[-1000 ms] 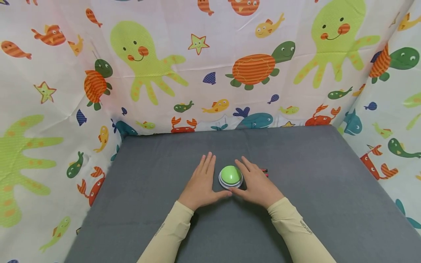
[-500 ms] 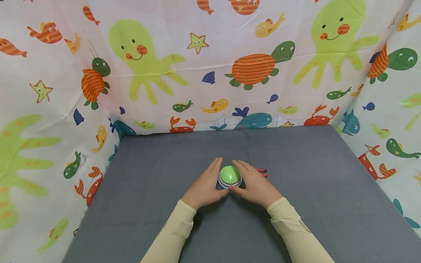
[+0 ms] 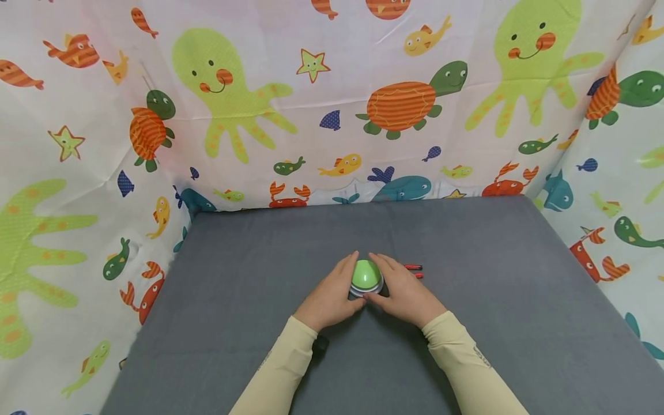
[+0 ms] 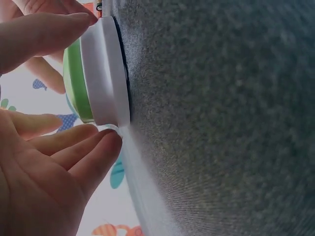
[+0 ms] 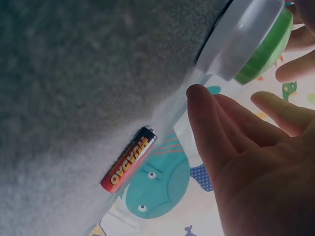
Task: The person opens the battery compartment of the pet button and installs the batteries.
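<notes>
A green domed push button (image 3: pixel 366 274) with a pale round base stands on the grey cloth between both hands. My left hand (image 3: pixel 331 297) cups its left side, thumb at the near edge. In the left wrist view, the fingertips (image 4: pixel 112 140) lie right at the rim of the base (image 4: pixel 106 73). My right hand (image 3: pixel 407 291) curves loosely around the right side, its thumb near the front edge. In the right wrist view, its fingertips (image 5: pixel 195 91) are close beside the base (image 5: pixel 241 39). Both hands' fingers look relaxed.
Two red-and-black batteries (image 3: pixel 413 267) lie just right of the right hand, partly hidden by it; one battery (image 5: pixel 130 160) shows its label in the right wrist view. A sea-animal printed curtain (image 3: pixel 311 132) encloses the back and sides of the grey table (image 3: pixel 249 248).
My left hand has moved right, up against the button's side, and its fingers have drawn in around it. My right hand has stayed nearly in place.
</notes>
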`<state>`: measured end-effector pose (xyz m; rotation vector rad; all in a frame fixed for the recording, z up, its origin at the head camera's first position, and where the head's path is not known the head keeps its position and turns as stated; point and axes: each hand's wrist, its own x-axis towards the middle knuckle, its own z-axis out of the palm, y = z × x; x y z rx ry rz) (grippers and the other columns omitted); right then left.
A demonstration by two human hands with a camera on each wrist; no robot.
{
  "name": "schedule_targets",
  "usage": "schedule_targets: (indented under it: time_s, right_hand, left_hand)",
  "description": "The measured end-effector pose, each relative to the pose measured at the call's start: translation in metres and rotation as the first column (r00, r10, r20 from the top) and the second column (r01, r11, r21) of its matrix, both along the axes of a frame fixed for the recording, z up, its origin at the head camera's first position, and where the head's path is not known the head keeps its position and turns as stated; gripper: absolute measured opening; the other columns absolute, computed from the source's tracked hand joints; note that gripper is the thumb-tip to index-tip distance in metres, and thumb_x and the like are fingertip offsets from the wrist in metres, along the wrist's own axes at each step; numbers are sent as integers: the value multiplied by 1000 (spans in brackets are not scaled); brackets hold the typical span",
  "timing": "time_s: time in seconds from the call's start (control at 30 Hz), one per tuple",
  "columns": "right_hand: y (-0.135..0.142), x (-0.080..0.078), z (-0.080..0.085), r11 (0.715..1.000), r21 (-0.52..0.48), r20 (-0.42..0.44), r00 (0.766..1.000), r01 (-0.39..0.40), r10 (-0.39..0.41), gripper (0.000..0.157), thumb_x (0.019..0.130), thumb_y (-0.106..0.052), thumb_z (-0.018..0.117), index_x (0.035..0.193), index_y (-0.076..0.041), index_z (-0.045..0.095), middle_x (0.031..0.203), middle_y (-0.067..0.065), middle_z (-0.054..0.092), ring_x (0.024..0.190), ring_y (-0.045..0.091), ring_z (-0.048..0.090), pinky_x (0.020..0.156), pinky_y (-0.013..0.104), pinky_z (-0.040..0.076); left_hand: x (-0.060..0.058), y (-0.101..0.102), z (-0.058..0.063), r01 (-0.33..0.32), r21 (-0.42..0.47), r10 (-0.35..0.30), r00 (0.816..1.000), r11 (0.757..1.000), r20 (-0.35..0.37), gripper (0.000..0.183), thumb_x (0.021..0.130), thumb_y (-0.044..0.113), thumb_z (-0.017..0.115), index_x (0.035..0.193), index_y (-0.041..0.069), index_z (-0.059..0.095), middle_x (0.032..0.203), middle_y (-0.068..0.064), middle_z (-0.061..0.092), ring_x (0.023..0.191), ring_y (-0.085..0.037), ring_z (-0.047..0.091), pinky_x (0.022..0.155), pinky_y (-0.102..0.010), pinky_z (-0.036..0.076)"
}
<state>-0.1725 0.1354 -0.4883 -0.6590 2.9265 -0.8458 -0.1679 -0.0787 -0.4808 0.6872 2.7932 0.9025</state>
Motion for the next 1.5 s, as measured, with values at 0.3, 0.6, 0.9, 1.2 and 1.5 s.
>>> schedule_targets:
  time_s: [0.3, 0.6, 0.9, 1.2, 1.5]
  right_hand:
    - [-1, 1, -1, 1000, -29, 11, 1000, -5, 6, 92, 95, -34, 86, 166, -2, 38, 163, 22, 51, 148, 40, 55, 118, 57, 49]
    - [0, 0, -3, 1000, 0, 1, 1000, -18, 18, 81, 97, -31, 83, 162, 1, 46, 158, 23, 57, 143, 42, 57, 117, 58, 49]
    - [1, 0, -2, 1000, 2, -3, 1000, -20, 20, 74, 99, -25, 81, 160, 1, 48, 156, 22, 59, 143, 42, 58, 117, 58, 49]
    - [3, 0, -2, 1000, -1, 9, 1000, 0, 0, 76, 97, -28, 84, 160, -2, 50, 156, 20, 60, 141, 40, 60, 116, 57, 51]
    - [0, -2, -2, 1000, -17, 9, 1000, 2, -1, 80, 96, -28, 85, 161, 0, 47, 159, 21, 57, 145, 39, 59, 118, 56, 49]
  left_hand:
    - [-1, 0, -1, 4, -20, -4, 1000, 1000, -1, 93, 101, 18, 79, 173, 7, 21, 174, -16, 37, 158, -29, 44, 125, -45, 43]
    - [-4, -2, -4, -2, -15, 2, 1000, 1000, 29, 85, 102, 17, 77, 172, 9, 28, 173, -12, 40, 158, -27, 44, 127, -44, 41]
    - [-6, -1, -7, -41, -1, 41, 999, 999, 32, 74, 104, 15, 73, 167, 2, 36, 167, -18, 49, 153, -33, 51, 125, -48, 44]
    - [-5, 4, -6, -82, -22, 83, 996, 996, 38, 72, 105, 18, 72, 168, 7, 38, 166, -16, 50, 153, -33, 52, 124, -49, 45]
    - [-6, 2, -5, -103, -11, 104, 994, 995, 21, 73, 103, 13, 75, 167, 8, 40, 165, -15, 52, 151, -32, 54, 122, -48, 47]
